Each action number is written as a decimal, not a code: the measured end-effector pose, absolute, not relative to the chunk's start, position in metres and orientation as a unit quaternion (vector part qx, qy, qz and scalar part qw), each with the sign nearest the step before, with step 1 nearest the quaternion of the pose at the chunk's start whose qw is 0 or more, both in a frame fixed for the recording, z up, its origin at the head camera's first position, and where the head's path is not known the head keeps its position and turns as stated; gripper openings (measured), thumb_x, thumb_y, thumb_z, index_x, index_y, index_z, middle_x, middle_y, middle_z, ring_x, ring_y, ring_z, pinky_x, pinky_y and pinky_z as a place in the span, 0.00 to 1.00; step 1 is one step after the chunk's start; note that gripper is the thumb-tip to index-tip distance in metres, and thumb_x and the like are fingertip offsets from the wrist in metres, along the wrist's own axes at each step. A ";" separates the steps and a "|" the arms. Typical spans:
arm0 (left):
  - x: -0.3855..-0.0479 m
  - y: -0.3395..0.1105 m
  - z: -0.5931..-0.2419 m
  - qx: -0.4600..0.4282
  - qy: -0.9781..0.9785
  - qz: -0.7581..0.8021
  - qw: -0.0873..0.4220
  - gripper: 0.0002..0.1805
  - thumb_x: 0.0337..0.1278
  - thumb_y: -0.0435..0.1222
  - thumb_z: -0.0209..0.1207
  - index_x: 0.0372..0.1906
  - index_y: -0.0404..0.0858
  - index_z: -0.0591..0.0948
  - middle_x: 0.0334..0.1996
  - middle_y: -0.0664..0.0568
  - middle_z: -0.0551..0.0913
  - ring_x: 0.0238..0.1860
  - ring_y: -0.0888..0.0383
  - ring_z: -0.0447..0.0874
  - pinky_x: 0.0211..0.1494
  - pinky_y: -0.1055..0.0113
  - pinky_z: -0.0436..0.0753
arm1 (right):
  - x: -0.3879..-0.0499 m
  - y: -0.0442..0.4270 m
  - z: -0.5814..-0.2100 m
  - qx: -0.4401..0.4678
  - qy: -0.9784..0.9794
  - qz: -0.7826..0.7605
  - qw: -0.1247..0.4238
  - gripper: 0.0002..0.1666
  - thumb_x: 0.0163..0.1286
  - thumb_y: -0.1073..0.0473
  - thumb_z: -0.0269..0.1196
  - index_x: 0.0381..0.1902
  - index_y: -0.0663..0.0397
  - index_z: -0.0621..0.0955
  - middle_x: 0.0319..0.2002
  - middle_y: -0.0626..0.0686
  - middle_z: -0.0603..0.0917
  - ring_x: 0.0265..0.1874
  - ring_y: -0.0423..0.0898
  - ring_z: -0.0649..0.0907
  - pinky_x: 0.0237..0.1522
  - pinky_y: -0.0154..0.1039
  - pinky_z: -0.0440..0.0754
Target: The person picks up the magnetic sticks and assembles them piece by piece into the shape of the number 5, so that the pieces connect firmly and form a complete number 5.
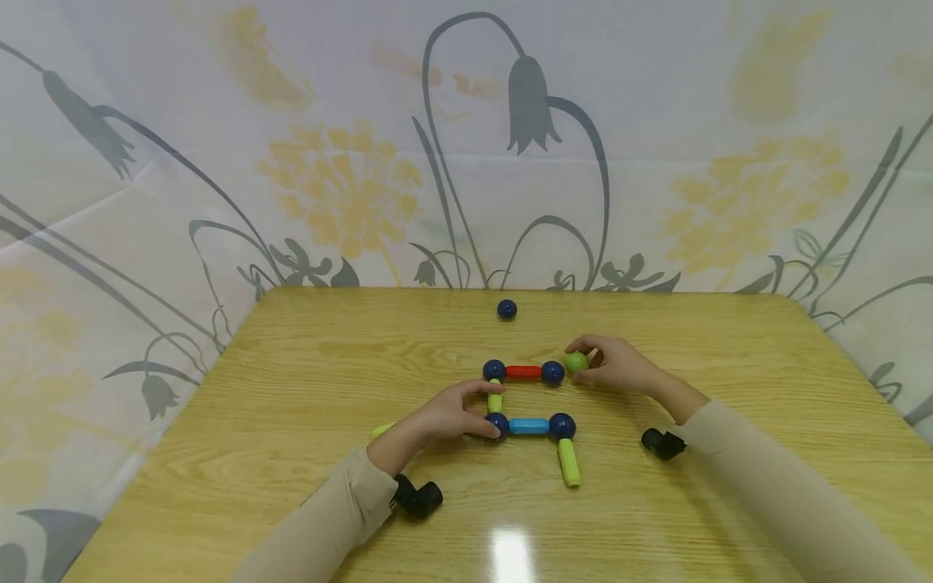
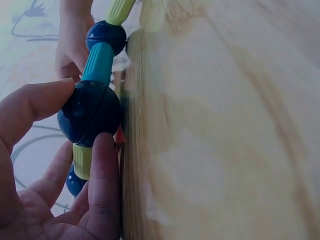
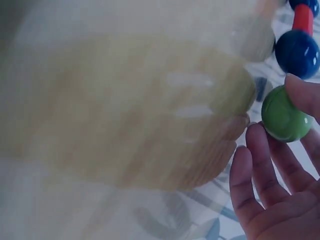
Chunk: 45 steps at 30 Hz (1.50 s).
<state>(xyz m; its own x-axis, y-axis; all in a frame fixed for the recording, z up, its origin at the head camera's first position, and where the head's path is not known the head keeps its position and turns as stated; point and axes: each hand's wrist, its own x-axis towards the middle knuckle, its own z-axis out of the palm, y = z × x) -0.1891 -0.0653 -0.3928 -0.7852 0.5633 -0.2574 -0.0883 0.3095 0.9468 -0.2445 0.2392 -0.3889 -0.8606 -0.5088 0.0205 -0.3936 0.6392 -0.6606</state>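
A joined chain of balls and rods lies on the table. Its red rod (image 1: 523, 372) links two dark blue balls, and a yellow-green rod (image 1: 496, 397) runs from the left one towards the near dark blue ball (image 2: 90, 112). From there a light blue rod (image 1: 529, 427) leads to another dark blue ball (image 1: 562, 426), with a yellow-green rod (image 1: 569, 463) pointing towards me. My left hand (image 1: 450, 410) holds the near-left ball between thumb and fingers. Beside the red rod's right-hand ball (image 1: 552, 372), my right hand (image 1: 618, 364) pinches a green ball (image 3: 286, 114).
A loose dark blue ball (image 1: 506, 308) lies near the table's far edge. Another yellow-green piece (image 1: 382, 430) is partly hidden behind the left wrist. The wooden table (image 1: 350, 340) meets a flower-printed cloth (image 1: 466, 202) at the back.
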 end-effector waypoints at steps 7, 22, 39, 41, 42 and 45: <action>-0.188 -0.067 -0.392 0.154 0.765 0.557 0.283 0.33 0.48 0.27 0.66 0.63 0.39 0.71 0.66 0.44 0.59 0.35 0.59 0.81 0.38 0.68 0.78 | -0.226 0.238 -0.385 -0.248 0.903 -0.342 0.071 0.25 0.59 0.61 0.67 0.53 0.62 0.75 0.45 0.58 0.76 0.29 0.43 0.78 0.30 0.38 0.79; -0.185 -0.065 -0.388 0.150 0.781 0.542 0.272 0.34 0.48 0.29 0.67 0.64 0.41 0.71 0.65 0.43 0.62 0.40 0.54 0.81 0.38 0.68 0.77 | -0.186 0.231 -0.370 -0.275 0.889 -0.363 0.055 0.21 0.58 0.59 0.69 0.49 0.58 0.78 0.38 0.48 0.80 0.29 0.40 0.79 0.31 0.35 0.79; -0.190 -0.066 -0.391 0.148 0.782 0.545 0.264 0.33 0.51 0.30 0.65 0.65 0.42 0.71 0.67 0.44 0.61 0.54 0.50 0.75 0.48 0.62 0.79 | -0.153 0.218 -0.373 -0.430 0.766 -0.447 0.170 0.21 0.60 0.59 0.67 0.50 0.60 0.77 0.43 0.55 0.79 0.28 0.41 0.80 0.26 0.37 0.81; -0.191 -0.066 -0.392 0.147 0.782 0.546 0.264 0.32 0.51 0.30 0.65 0.65 0.43 0.71 0.66 0.45 0.62 0.54 0.50 0.75 0.48 0.62 0.78 | -0.152 0.218 -0.374 -0.459 0.746 -0.444 0.190 0.20 0.61 0.60 0.66 0.50 0.59 0.76 0.48 0.59 0.77 0.30 0.41 0.80 0.27 0.37 0.82; -0.191 -0.066 -0.393 0.146 0.781 0.547 0.264 0.32 0.52 0.30 0.65 0.65 0.43 0.71 0.66 0.45 0.62 0.54 0.50 0.75 0.49 0.62 0.78 | -0.151 0.217 -0.374 -0.471 0.738 -0.440 0.199 0.20 0.61 0.61 0.66 0.50 0.58 0.77 0.50 0.60 0.76 0.31 0.40 0.80 0.28 0.37 0.82; -0.192 -0.066 -0.393 0.148 0.779 0.550 0.263 0.32 0.52 0.30 0.65 0.65 0.43 0.71 0.66 0.45 0.62 0.55 0.50 0.75 0.49 0.61 0.79 | -0.149 0.216 -0.376 -0.489 0.729 -0.423 0.226 0.18 0.61 0.60 0.67 0.49 0.53 0.78 0.52 0.61 0.74 0.35 0.39 0.79 0.30 0.37 0.81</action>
<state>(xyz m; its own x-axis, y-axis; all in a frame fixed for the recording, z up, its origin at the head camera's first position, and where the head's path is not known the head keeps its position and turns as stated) -0.1922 -0.0659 -0.3935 -0.8179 0.5197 -0.2469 -0.0582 0.3522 0.9341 -0.1490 0.2158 -0.3761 -0.4199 -0.9036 0.0842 -0.5222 0.1647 -0.8368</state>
